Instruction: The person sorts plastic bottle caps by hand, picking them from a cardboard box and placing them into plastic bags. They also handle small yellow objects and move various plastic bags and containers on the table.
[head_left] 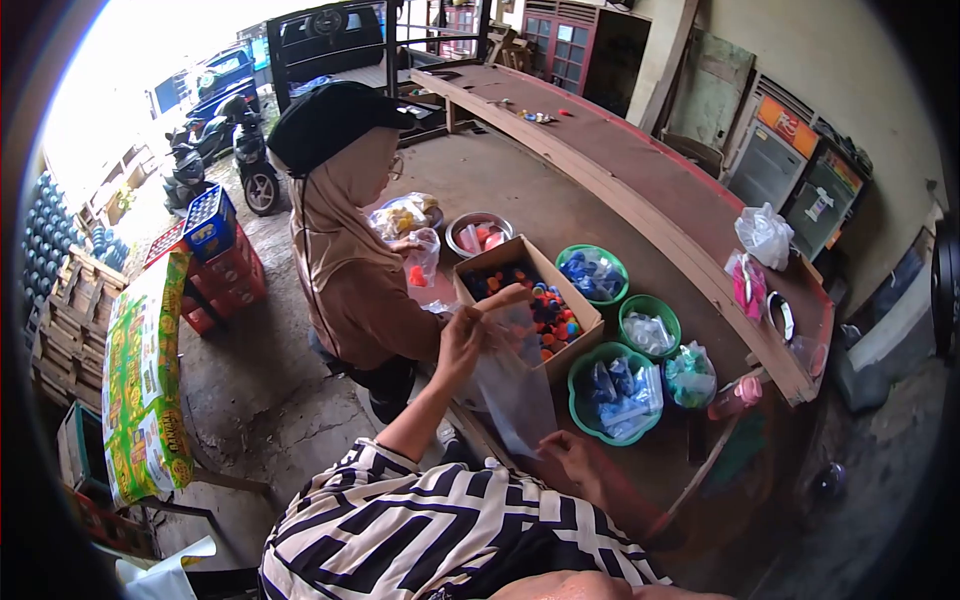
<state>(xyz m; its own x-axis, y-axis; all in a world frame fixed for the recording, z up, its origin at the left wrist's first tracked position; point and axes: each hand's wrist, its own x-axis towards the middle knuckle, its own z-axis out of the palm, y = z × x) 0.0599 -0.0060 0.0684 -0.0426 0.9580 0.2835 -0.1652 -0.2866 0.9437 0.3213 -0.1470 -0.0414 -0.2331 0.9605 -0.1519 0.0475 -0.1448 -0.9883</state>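
Observation:
My left hand point(460, 345) is raised beside the cardboard box, closed on the upper part of a clear plastic bag point(520, 405). The bag hangs down, looking flat and thin. Lower and to the right, my right hand point(575, 462) pinches the bag's bottom corner. Just beyond the bag, the open cardboard box point(575, 355) contains many small red, blue, black and orange pieces that look like caps. Across from my left hand, a co-worker point(350, 270) in a brown top and dark cap holds a small clear bag point(424, 258) with something red-orange inside.
Green basins point(572, 425) and a smaller green tub point(650, 310) hold bagged blue and clear pieces. A metal bowl point(480, 222) sits behind the box. A pink bottle point(737, 397) stands near the wooden table edge. Crates point(225, 265) are at the left.

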